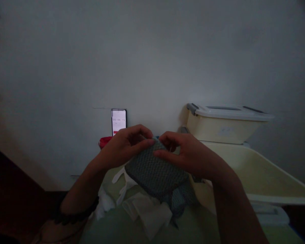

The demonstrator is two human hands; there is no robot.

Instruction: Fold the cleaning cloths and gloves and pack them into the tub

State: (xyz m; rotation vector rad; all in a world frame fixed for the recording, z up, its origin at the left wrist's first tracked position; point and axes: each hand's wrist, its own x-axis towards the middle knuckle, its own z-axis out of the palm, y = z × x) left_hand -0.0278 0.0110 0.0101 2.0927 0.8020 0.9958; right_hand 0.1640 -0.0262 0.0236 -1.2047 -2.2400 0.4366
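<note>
- The left hand (125, 145) is pinching the top edge of a grey-green, textured knit-like cloth piece (156, 173) between thumb and forefinger.
- The right hand (189, 152) is touching the same piece close by on the right, its forefinger reaching the top edge and its thumb lying lower, in front; I cannot tell whether these fingers are gripping.
- The cloth piece is hanging between the two hands at the centre of the scene, its darker lower edge slanting above the near surface.
- A black beaded-looking band (77, 214) is circling the left wrist.
- Crumpled white cloth (152, 213) is lying on a pale green surface (111, 230), on the near side of the knit piece.
- Beyond the left hand, a dark-edged phone (119, 122) is standing upright near the pale wall (154, 61), its lit screen showing a timer.
- A red object (105, 141), partly hidden, is sitting just below the phone.
- On the far right, a cream plastic box with a white lid and grey latches (215, 127) is standing behind an open, shallow cream tub (264, 169), which is spreading towards the near right.
</note>
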